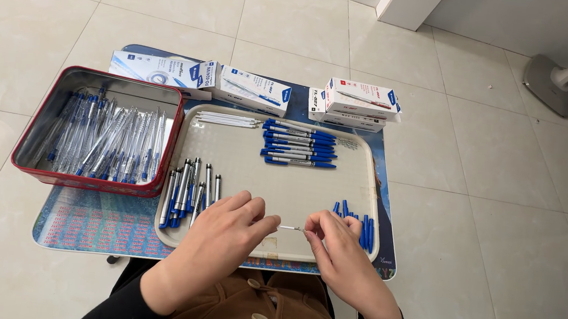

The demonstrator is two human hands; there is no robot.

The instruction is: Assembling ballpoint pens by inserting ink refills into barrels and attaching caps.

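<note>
The left hand [225, 233] and the right hand [336, 249] rest on the near edge of a grey tray [242, 166], close together but not touching. Both are pinched on a thin white pen refill [290, 228], which spans the gap between them and lies level: the left thumb and forefinger grip one end, the right fingertips grip the other. The refill sits just above the tray's near rim.

On the tray, to the left of the left hand, lies a cluster of silver-and-blue pen barrels [187, 188]. Just beside the right hand lies a small heap of blue pen caps [361, 226]. At the far side of the tray, a neat stack of assembled blue pens [298, 143] lies crosswise, with a few more white refills [227, 119] to its left.

A red metal tin [38, 157] stands left of the tray, touching it, and holds many clear pen bodies. Beyond the tray, white-and-blue pen boxes [252, 90] stand in a row. Everything rests on a low table with a printed blue top [101, 222], set on a pale tiled floor [500, 222].
</note>
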